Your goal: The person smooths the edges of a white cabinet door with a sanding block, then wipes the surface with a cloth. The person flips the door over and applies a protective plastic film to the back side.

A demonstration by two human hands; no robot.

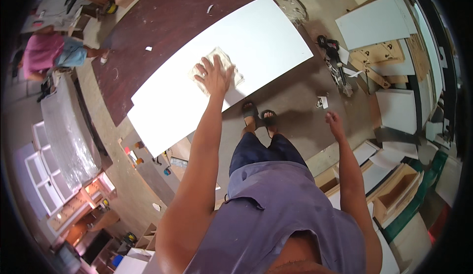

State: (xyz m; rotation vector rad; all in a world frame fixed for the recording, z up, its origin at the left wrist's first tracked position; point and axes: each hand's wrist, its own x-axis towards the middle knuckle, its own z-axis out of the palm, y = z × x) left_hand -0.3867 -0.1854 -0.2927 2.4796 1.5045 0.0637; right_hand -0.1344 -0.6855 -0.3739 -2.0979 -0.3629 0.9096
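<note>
head view: pressing a pale cloth (238,78) flat onto a white panel (266,32) with the left hand (214,75), palm down, fingers spread apart and clamped on nothing. placed about midway between the panel's two short ends, slightly nearer its near long edge than its far one. carried from below by a dark red surface (162,8), with the panel's near left corner jutting past the surface's left corner toward the body. dotted beyond the panel's far long edge with small white scraps (149,48). hanging well apart from the panel's near right corner with the right hand (334,120), fingers loosely curled, touching nothing visible; cannot tell how fully closed, nor what might sit inside.

likely soft, limp and very light, in the cloth's case: easily pinned under a spread palm, or picked up by pinching a loose corner or bunching a fold. probably stiff and smooth, in the panel's case, somewhat slippery under bare skin and awkward through sheer length; best taken by both long edges, or from opposite short ends, going gently around the corners, perhaps prone to chipping.
</note>
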